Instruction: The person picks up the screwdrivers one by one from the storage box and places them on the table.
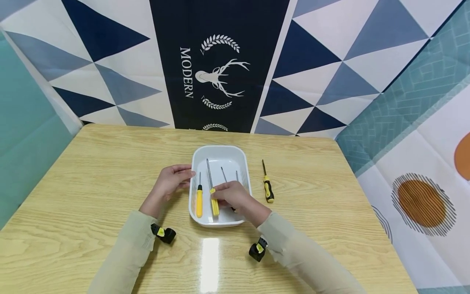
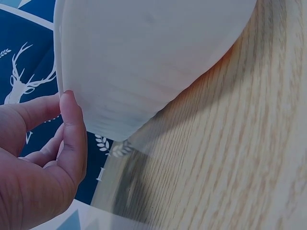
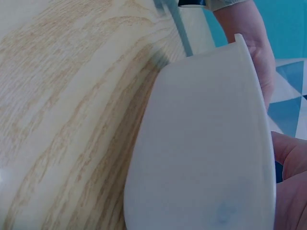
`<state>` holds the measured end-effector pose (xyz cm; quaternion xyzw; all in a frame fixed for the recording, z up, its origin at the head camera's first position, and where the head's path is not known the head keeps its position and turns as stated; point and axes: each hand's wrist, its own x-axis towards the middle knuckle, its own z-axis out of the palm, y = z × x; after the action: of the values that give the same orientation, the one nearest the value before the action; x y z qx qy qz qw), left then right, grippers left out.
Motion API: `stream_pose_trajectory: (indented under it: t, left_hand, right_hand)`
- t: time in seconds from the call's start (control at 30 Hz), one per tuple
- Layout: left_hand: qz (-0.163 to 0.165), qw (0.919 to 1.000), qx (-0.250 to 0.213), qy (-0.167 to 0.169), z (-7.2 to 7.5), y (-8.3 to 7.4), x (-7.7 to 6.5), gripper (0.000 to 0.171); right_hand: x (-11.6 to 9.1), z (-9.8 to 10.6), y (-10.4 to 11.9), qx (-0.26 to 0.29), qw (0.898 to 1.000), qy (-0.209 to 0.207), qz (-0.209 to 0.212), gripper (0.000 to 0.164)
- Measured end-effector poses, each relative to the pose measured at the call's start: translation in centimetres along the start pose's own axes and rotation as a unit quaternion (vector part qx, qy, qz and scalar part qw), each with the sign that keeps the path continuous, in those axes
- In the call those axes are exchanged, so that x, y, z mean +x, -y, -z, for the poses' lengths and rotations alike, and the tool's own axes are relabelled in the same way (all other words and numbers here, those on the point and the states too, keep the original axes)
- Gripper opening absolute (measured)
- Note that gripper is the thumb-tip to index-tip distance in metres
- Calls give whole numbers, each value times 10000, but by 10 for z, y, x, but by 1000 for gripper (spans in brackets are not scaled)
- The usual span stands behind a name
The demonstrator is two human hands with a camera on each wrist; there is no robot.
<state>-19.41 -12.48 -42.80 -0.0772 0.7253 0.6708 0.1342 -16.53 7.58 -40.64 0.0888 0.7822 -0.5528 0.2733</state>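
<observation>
A white plastic tray [image 1: 221, 152] stands on the table with several screwdrivers in it. My left hand [image 1: 171, 179] pinches the tray's left rim between thumb and fingers; the left wrist view shows the thumb [image 2: 72, 120] at the edge. Inside the tray, my right hand [image 1: 231, 194] grips a yellow-handled screwdriver [image 1: 214, 206] near the top of its handle, shaft pointing away. To its left lies a yellow screwdriver [image 1: 199, 202] with a black collar. Two more shafts show on the right, their handles mostly hidden by my right hand. The right wrist view is largely filled by the tray's outer wall [image 3: 201, 139].
A black-and-yellow screwdriver [image 1: 268, 188] lies on the wooden table [image 1: 92, 196] to the right of the tray. Behind the table's far edge hangs a patterned cloth [image 1: 220, 16] with a deer-head print. A small black camera sits on each wrist.
</observation>
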Motion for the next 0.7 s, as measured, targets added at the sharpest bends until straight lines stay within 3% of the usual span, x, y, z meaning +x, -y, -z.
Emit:
stream_pose_trajectory:
  t: [0.7]
  left_hand:
    - [-66,10000,-25,23,0,-2,-3,45]
  right_hand:
    - [-3,18,9,375,9987,85,329,29]
